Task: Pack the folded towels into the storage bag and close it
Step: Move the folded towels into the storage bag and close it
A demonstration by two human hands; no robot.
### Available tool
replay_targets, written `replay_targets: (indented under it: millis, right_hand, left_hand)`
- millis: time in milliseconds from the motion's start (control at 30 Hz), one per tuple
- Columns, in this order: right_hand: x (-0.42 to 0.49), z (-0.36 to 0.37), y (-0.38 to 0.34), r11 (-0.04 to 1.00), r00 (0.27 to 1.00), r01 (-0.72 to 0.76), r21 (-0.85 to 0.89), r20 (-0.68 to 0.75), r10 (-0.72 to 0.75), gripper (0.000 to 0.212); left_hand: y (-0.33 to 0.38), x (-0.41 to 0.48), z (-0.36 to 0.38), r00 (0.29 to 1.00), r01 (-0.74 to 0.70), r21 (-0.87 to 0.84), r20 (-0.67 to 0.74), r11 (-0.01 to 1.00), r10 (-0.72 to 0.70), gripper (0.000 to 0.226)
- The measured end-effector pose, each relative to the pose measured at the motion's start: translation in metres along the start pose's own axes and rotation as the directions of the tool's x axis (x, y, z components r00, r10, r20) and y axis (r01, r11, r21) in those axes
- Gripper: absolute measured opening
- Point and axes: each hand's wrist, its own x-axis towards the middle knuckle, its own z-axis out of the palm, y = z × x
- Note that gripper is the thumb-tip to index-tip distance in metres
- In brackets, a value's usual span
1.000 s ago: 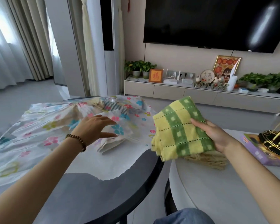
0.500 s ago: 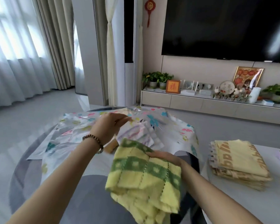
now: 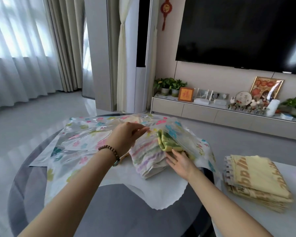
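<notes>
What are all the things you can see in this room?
storage bag: one, clear with coloured flowers, on the round table
green-yellow towel: one, at the bag's mouth
striped towel: one, white with pastel stripes, beside the green-yellow towel
yellow towels: a stack, on the white table
television: one, black, on the wall
cabinet: one, pale, under the television
potted plants: several, green, on the cabinet
curtains: pale, left
bracelet: one, brown beads, left wrist
left hand: pinching the bag's top layer
right hand: fingers straight, against the towels
</notes>
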Motion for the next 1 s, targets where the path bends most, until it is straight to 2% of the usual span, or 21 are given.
replay_targets:
  millis: [100,200,300,367,433,467,533,567,600,667,733,800,867,933,1000]
  right_hand:
    - [-0.027,-0.010,-0.006,0.993,0.995,-0.027,-0.117,0.090,0.038,0.061]
    - [-0.065,-0.032,-0.017,0.931,0.956,-0.100,-0.351,0.227,0.189,0.060]
    - [-0.106,-0.069,-0.040,0.814,0.869,-0.134,-0.565,0.327,0.370,0.052]
    - [-0.127,-0.099,-0.059,0.747,0.860,-0.120,-0.653,0.308,0.407,0.047]
    - [-0.142,-0.131,-0.079,0.739,0.909,-0.129,-0.661,0.220,0.354,0.045]
    - [-0.147,-0.148,-0.090,0.777,0.943,-0.138,-0.614,0.158,0.292,0.045]
    - [-0.152,-0.184,-0.109,0.887,0.995,-0.086,-0.453,0.014,0.103,0.041]
    - [-0.153,-0.201,-0.118,0.915,0.997,-0.024,-0.403,-0.075,-0.006,0.035]
    - [-0.153,-0.216,-0.126,0.918,0.979,0.039,-0.395,-0.170,-0.115,0.028]
    - [-0.150,-0.246,-0.141,0.864,0.888,0.106,-0.493,-0.344,-0.305,0.018]
    - [-0.146,-0.271,-0.151,0.788,0.793,0.078,-0.610,-0.441,-0.420,0.028]
    - [-0.140,-0.288,-0.159,0.757,0.761,0.010,-0.654,-0.486,-0.430,0.052]
    - [-0.130,-0.299,-0.163,0.736,0.761,-0.050,-0.675,-0.503,-0.409,0.062]
    - [-0.119,-0.306,-0.166,0.725,0.764,-0.104,-0.681,-0.522,-0.380,0.060]
    - [-0.109,-0.307,-0.169,0.718,0.784,-0.131,-0.684,-0.515,-0.348,0.051]
  left_hand:
    - [0.003,-0.002,0.003,1.000,0.017,0.115,0.001,0.993,-0.017,0.031]
    - [0.010,-0.002,0.012,1.000,0.000,0.216,0.013,0.976,-0.003,0.037]
    - [0.026,0.001,0.032,0.995,-0.080,0.160,0.075,0.984,0.068,0.048]
    - [0.041,0.006,0.054,0.983,-0.131,0.083,0.141,0.988,0.119,0.053]
    - [0.060,0.012,0.083,0.967,-0.151,0.033,0.214,0.988,0.141,0.056]
    - [0.071,0.016,0.100,0.960,-0.152,0.014,0.238,0.988,0.144,0.056]
    - [0.094,0.022,0.136,0.950,-0.130,-0.045,0.279,0.990,0.137,0.055]
    - [0.105,0.025,0.155,0.945,-0.105,-0.087,0.302,0.991,0.126,0.054]
    - [0.116,0.028,0.175,0.938,-0.073,-0.131,0.326,0.989,0.112,0.054]
    - [0.135,0.032,0.216,0.914,0.008,-0.211,0.397,0.977,0.079,0.055]
    - [0.152,0.035,0.256,0.870,0.102,-0.259,0.491,0.960,0.040,0.056]
    - [0.164,0.037,0.293,0.809,0.187,-0.269,0.587,0.945,0.007,0.058]
    - [0.171,0.040,0.324,0.745,0.258,-0.247,0.666,0.934,-0.030,0.061]
    - [0.175,0.043,0.346,0.697,0.337,-0.220,0.712,0.915,-0.085,0.062]
    - [0.176,0.045,0.361,0.701,0.413,-0.253,0.702,0.875,-0.127,0.057]
